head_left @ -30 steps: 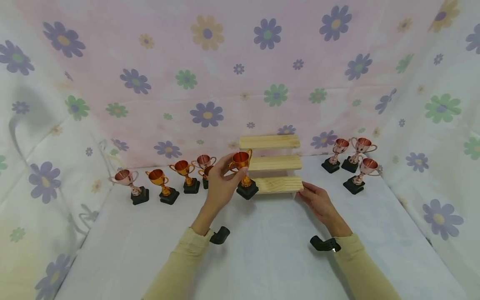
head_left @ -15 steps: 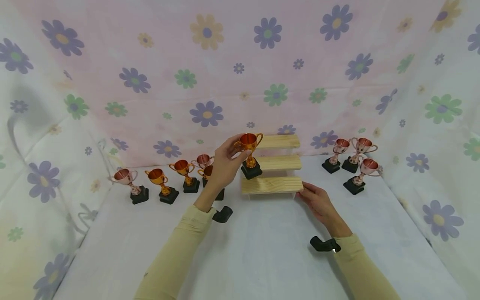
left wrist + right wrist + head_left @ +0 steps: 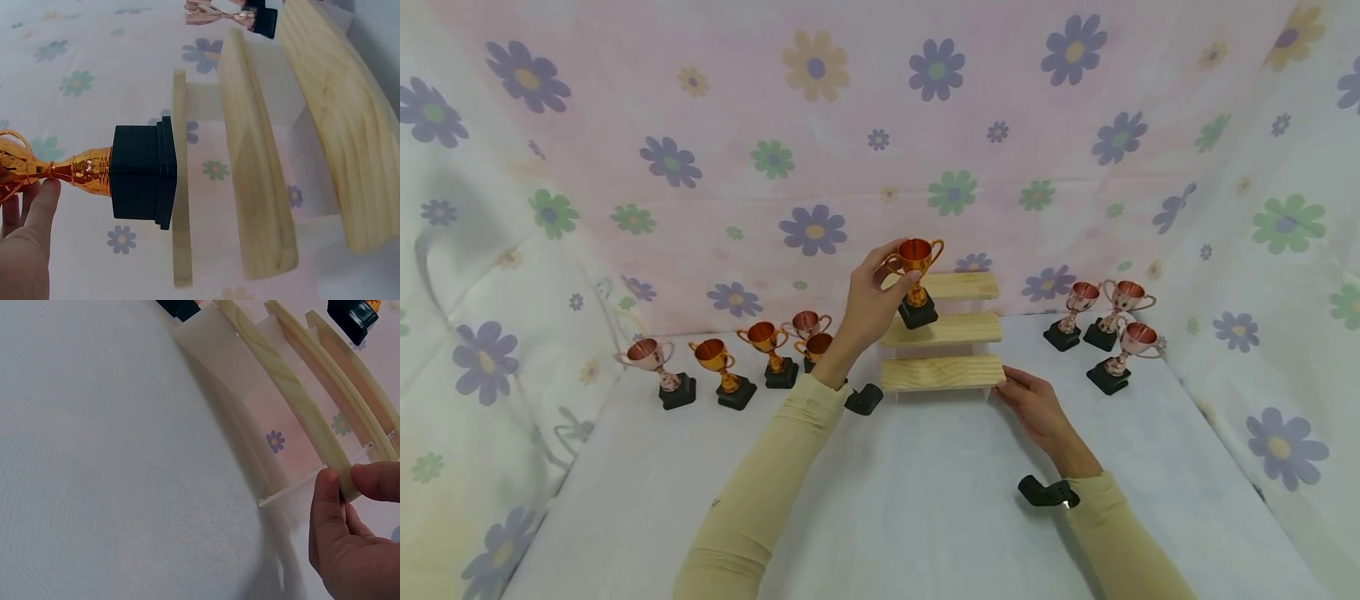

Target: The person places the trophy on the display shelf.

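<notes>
My left hand [image 3: 874, 302] holds a gold trophy cup [image 3: 917, 279] by its stem and bowl, thumb in front. In the head view the cup's black base overlaps the upper part of a three-step wooden display stand [image 3: 942, 373]. The left wrist view shows that black base [image 3: 142, 174] over the line of the top plank [image 3: 181, 244]. At the stand's right end my right hand [image 3: 1036, 410] pinches the lowest plank. Thumb [image 3: 377, 481] and fingers grip that plank's end [image 3: 342, 478] in the right wrist view.
Left of the stand several gold and rose-gold trophies stand in a loose row, among them a gold one [image 3: 713, 357] and a rose-gold one [image 3: 651, 357]. Three rose-gold trophies [image 3: 1126, 333] stand at the right. A flowered cloth [image 3: 814, 158] hangs behind the white tabletop [image 3: 925, 492].
My left hand has carried the gold trophy up, rightward and back, from in front of the lowest plank to the height of the top one. My right hand has kept its grip on the stand.
</notes>
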The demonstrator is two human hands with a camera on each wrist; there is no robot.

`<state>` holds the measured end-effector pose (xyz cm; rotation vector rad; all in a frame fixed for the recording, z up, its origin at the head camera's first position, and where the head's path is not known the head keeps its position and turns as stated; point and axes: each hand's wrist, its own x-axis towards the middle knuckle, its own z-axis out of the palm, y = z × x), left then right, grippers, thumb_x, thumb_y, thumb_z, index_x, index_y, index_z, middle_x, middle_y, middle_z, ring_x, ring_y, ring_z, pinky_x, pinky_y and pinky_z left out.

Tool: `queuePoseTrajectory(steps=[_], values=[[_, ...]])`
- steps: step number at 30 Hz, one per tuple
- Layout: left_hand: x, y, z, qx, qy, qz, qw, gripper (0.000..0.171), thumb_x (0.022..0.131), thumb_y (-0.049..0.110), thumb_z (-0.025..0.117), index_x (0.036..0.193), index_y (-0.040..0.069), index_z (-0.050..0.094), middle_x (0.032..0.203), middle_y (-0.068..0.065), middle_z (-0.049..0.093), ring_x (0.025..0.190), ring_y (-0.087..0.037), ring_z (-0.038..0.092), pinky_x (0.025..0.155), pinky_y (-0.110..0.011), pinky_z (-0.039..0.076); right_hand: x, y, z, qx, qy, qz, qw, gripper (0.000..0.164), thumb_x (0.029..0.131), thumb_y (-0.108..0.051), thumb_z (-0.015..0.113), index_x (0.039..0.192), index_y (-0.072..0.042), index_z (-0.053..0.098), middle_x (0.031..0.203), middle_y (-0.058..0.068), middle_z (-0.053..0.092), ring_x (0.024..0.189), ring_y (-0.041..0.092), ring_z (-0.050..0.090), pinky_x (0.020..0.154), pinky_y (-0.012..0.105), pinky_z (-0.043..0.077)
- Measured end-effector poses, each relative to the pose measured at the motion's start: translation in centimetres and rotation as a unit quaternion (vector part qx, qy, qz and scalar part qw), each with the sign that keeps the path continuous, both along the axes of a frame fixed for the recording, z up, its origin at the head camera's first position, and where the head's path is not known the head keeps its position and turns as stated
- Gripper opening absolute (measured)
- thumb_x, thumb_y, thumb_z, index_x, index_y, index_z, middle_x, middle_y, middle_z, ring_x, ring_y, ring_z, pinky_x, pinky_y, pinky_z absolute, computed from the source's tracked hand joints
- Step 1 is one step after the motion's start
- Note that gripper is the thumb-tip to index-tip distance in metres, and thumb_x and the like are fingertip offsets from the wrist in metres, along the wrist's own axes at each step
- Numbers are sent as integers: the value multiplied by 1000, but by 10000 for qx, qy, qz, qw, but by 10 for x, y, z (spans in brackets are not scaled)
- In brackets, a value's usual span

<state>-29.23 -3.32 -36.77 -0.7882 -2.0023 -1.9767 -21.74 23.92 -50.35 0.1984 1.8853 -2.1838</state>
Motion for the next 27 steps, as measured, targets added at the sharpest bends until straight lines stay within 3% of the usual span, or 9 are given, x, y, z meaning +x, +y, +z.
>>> queuePoseTrajectory(steps=[9,15,22,27], values=[[-21,19,10,-84,-123,-59,9999,50,100,4,64,148,4,49,143,-16,52,125,-29,60,99,-37,57,0,0,-1,-42,29,9,10000,55,108,-7,46,156,9,24,156,27,34,109,-2,60,101,16,50],[-32,26,12,-225,-127,42,9997,49,100,3,62,147,2,50,144,-19,51,125,-35,61,99,-41,57,0,-1,-1,-31,40,3,10000,55,108,-6,45,157,9,23,157,27,34,109,-2,59,101,16,50],[-33,34,17,-67,-163,-126,9998,47,101,-6,56,146,-9,45,141,-31,49,125,-46,58,102,-54,53,1,0,0,-50,46,23,10000,55,108,-7,44,157,8,22,158,27,32,110,-2,59,102,16,50],[-39,41,14,-87,-192,-94,9997,47,101,-4,57,146,-6,46,142,-29,50,124,-45,59,102,-52,54,0,0,0,-66,18,48,10000,56,109,-8,44,157,8,22,157,25,33,111,-2,59,104,17,49]])
